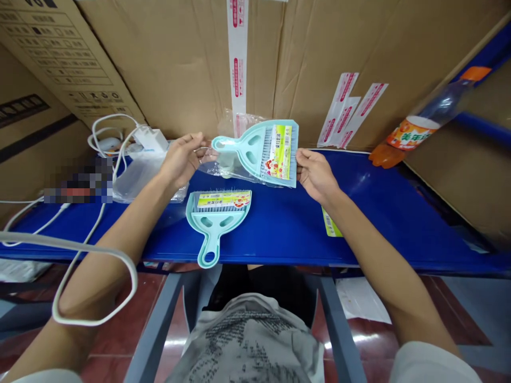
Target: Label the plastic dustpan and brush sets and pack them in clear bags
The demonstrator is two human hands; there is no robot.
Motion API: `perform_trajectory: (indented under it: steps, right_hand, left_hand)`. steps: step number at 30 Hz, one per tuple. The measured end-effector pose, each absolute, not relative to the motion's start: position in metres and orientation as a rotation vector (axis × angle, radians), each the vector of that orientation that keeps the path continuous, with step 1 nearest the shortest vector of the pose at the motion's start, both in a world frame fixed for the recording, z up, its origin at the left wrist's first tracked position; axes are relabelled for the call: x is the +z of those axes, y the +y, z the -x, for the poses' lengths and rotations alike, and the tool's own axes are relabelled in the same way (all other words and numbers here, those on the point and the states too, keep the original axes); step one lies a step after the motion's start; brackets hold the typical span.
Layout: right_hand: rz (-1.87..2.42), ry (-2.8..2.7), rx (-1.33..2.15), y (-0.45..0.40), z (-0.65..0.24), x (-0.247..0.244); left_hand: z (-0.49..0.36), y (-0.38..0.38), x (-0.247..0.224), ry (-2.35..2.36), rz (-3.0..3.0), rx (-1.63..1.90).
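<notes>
My left hand (181, 160) is closed at the handle end of a light blue dustpan and brush set (255, 151), pinching a clear plastic bag (223, 169) that lies around or behind the set. At the wide end of the pan, my right hand (316, 174) grips the rim between thumb and fingers. The set is raised above the table with its handle to the left, and a yellow-green label (281, 151) crosses the bristles. Below it, a second dustpan and brush set (215, 221) rests on the table, its handle over the front edge.
The blue table (279, 229) backs onto cardboard (191, 64). An orange drink bottle (415, 130) leans at the right. Clear bags (139, 181), a white charger (154, 139) and a white cable (96, 319) are at the left. A yellow-green card (331, 226) lies by my right forearm.
</notes>
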State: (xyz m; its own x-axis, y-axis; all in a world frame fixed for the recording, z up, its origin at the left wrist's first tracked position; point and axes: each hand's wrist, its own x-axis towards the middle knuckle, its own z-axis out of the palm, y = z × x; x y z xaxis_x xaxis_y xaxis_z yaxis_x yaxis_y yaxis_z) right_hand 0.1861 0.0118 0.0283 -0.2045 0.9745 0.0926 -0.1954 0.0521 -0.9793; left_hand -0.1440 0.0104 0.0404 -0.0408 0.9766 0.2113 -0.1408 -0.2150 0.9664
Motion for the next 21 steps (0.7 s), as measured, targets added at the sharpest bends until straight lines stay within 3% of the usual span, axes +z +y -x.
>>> perform_trajectory:
  steps: [21]
  right_hand:
    - [0.841, -1.376, 1.36, 0.017, -0.187, 0.021]
  left_hand:
    - [0.156, 0.014, 0.049, 0.952, -1.113, 1.349]
